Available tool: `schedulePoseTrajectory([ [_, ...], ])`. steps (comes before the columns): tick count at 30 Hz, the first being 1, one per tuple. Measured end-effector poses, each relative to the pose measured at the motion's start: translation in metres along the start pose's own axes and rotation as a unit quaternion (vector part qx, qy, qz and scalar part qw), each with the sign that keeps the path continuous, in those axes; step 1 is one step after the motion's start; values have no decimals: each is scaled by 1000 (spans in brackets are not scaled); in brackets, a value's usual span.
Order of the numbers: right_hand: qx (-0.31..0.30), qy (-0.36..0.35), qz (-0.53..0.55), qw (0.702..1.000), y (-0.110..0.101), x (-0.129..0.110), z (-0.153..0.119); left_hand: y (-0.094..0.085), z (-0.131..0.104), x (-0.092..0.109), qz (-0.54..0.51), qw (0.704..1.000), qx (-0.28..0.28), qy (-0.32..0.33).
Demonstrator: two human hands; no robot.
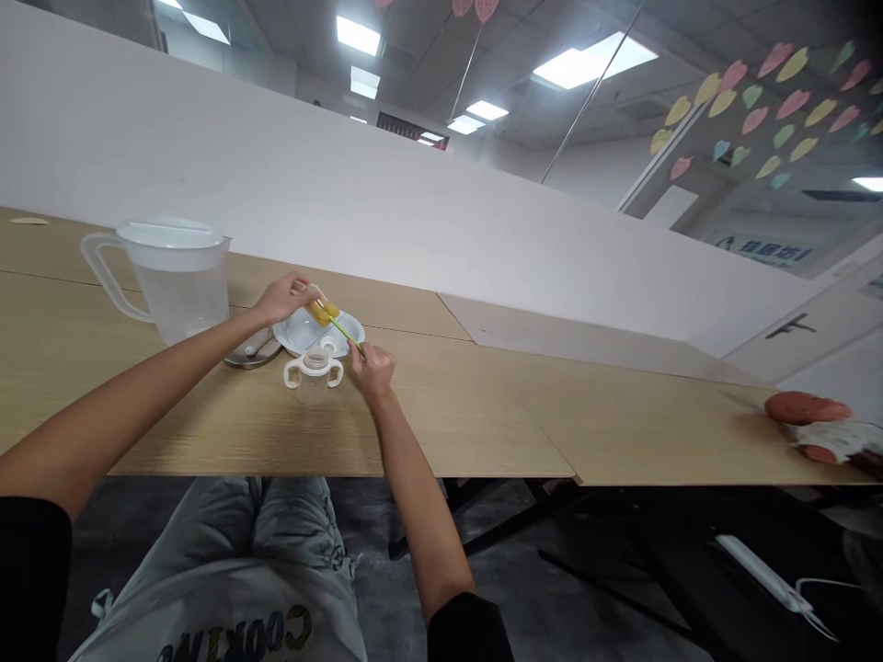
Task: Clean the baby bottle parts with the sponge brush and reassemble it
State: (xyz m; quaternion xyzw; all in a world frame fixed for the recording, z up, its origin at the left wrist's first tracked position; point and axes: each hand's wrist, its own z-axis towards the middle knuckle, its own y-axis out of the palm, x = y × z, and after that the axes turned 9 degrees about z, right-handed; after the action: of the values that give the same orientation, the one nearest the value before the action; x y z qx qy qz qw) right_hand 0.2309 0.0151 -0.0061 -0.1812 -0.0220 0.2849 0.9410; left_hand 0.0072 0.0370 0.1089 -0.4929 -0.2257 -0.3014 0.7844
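Observation:
My left hand (286, 299) is closed on a small clear container with yellow-orange contents (319, 307), tilted over a pale divided plate (293, 333). In my right hand (373, 368) is a thin green stick-like utensil (345, 333), its far end at the yellow contents. Just in front of the plate stands a clear bottle with two white handles (314, 375), its top uncovered. A small white piece (328, 345) lies on the plate's near side. Left of the plate, partly behind my left forearm, a round metal dish (252, 359) holds something I cannot make out clearly.
A large lidded pitcher (180, 285) of clear liquid stands at the left. The wooden table (469, 405) runs along a white wall, its front edge close to my lap. Reddish objects with a whitish cloth (831, 437) lie at the far right end.

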Motion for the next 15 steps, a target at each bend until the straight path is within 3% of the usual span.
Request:
schedulePoseTrajectory([
  [3,2,39,4,999,1,2,1,-16,11,-7,94,993,68,28],
  [5,8,84,7,996,1,3,2,-28,18,-16,171,982,67,48],
  [9,17,136,9,991,1,6,5,-43,23,-39,325,943,-15,65],
  [15,-6,126,14,992,0,6,4,-37,15,-67,403,907,-113,47],
])
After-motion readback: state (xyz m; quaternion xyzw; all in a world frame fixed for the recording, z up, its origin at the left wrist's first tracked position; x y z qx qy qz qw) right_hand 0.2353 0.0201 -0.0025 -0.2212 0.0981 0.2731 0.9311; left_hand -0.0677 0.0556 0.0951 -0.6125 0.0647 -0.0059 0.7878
